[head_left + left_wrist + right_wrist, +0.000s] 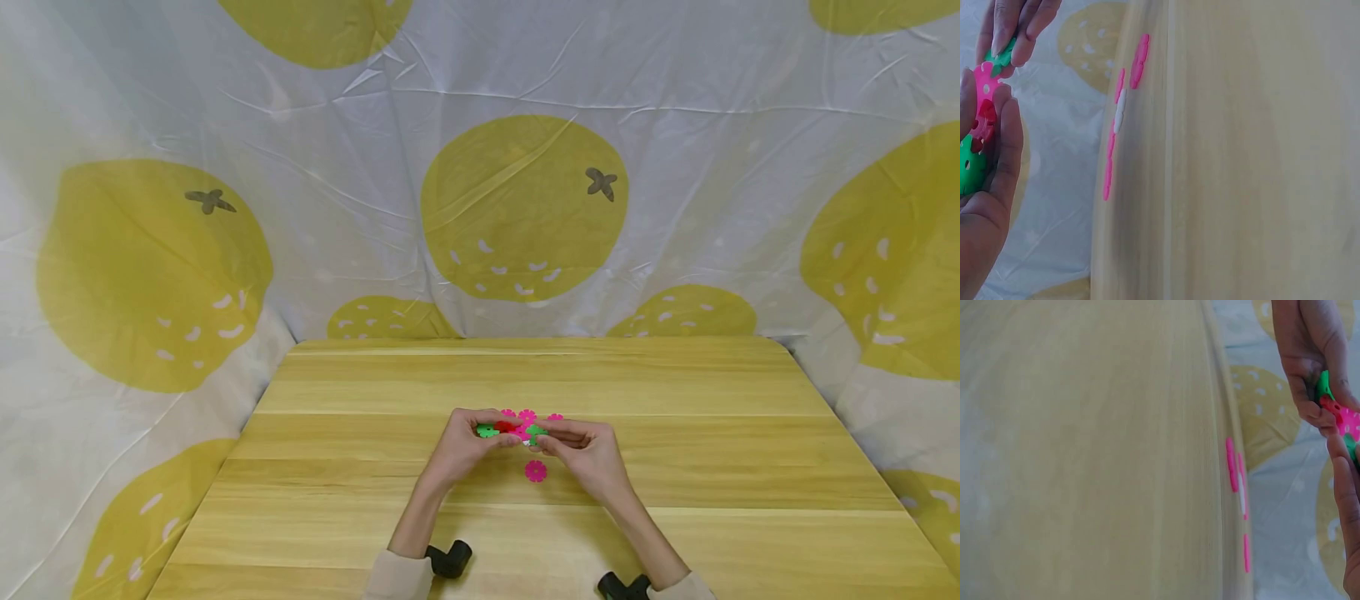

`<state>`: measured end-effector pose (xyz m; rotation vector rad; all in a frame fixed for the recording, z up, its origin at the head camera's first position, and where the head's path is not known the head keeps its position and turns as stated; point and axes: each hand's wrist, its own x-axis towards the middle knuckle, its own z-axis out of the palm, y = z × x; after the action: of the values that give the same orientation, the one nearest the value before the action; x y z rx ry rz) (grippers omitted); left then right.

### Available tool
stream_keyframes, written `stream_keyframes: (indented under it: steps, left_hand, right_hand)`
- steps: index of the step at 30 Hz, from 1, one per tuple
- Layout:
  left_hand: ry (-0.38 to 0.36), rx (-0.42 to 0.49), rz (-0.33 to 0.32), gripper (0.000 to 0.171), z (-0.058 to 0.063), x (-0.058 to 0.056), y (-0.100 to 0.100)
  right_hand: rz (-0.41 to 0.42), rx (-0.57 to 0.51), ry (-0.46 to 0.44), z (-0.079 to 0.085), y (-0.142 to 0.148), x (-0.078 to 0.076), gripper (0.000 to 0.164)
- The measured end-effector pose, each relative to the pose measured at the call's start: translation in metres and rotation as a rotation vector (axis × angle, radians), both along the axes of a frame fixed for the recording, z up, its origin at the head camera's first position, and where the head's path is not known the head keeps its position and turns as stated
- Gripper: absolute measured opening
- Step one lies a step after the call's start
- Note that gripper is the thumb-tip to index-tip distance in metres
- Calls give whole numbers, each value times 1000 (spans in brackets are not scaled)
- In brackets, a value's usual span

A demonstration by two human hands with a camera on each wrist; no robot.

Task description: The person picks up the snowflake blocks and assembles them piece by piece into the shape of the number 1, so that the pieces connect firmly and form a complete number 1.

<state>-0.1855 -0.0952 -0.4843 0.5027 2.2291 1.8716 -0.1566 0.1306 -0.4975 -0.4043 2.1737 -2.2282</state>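
Above the table, my left hand (459, 443) grips a short chain of notched plastic discs between thumb and fingers. A green disc (971, 165) sits at the palm end, then a red disc (505, 427), then a pink disc (986, 84). From the other side, my right hand (594, 454) pinches a second green disc (536, 432) by its edge. In the left wrist view that green disc meets the rim of the pink one. Fingers of both hands cover parts of the discs.
Loose discs lie on the wooden table (337, 467): a pink disc (536, 472) nearer the body, several other pink ones beyond the hands, and a white disc (1120, 111) among them. Black fittings (450, 559) sit by both wrists. A lemon-print cloth (360, 208) hangs behind the table.
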Motion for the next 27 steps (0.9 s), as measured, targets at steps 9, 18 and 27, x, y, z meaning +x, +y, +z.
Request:
stream_keyframes:
  steps: [9,18,27]
  left_hand:
    - [-21,6,4,18,-1,0,1]
    - [-60,-30,-39,28,-4,-1,-1]
    - [60,-142,-16,38,-1,-1,-5]
  right_hand:
    - [-6,-16,-37,1,0,1,27]
    - [4,36,-85,-2,4,-5,31]
    - [89,2,-120,-4,6,-5,34]
